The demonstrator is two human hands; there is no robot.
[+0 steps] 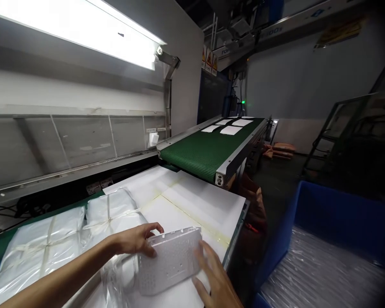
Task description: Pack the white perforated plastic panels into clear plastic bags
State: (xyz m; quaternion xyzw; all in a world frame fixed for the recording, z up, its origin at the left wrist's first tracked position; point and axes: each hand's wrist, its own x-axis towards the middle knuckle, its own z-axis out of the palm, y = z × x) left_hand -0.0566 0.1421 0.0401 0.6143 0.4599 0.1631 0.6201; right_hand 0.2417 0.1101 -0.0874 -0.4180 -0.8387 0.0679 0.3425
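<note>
A thin white plastic housing (pixel 171 261) with small clips along its upper edge is tilted up above the white sheets at the front of the table. My left hand (pixel 139 241) grips its upper left corner between thumb and fingers. Close beside the right edge is my right hand (pixel 213 273), blurred, its fingers and thumb spread apart; whether it touches the housing I cannot tell. Clear plastic film (pixel 114 278) lies just left of the housing, below my left forearm.
Wrapped, tied bundles (pixel 48 244) lie at left on the table. White sheets (pixel 205 201) cover its middle. Beyond, a green conveyor belt (pixel 195 149) carries several flat white pieces (pixel 231 130). At right stands a blue bin (pixel 333 201) holding clear plastic bags (pixel 321 273).
</note>
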